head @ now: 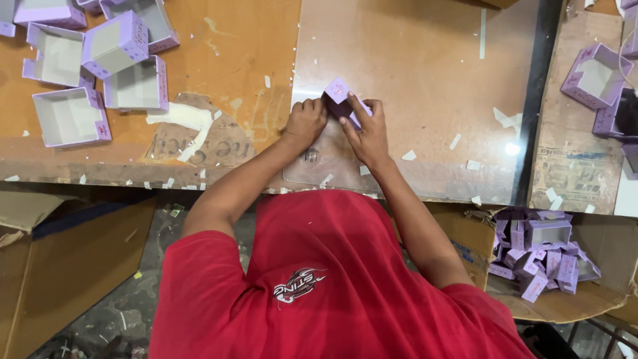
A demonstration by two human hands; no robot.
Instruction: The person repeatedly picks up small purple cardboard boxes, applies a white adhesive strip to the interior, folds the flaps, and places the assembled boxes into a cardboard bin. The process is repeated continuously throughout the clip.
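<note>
Both of my hands meet over a small purple cardboard box (337, 91) in the middle of the worktable (412, 73). My left hand (304, 123) is curled in a fist against the box's left side. On the right side, my right hand (369, 133) grips the box, with the index finger stretched along its top edge. The box is tilted, one corner pointing away from me. Under my hands lies a clear flat sheet (312, 166) on the table. My red shirt fills the lower part of the view.
Several open purple box trays (73, 116) lie at the table's far left. More purple boxes (595, 76) sit at the right, past a dark strip (535, 100). A carton (541, 256) of purple pieces stands lower right and a brown carton (60, 259) lower left. White paper scraps litter the table.
</note>
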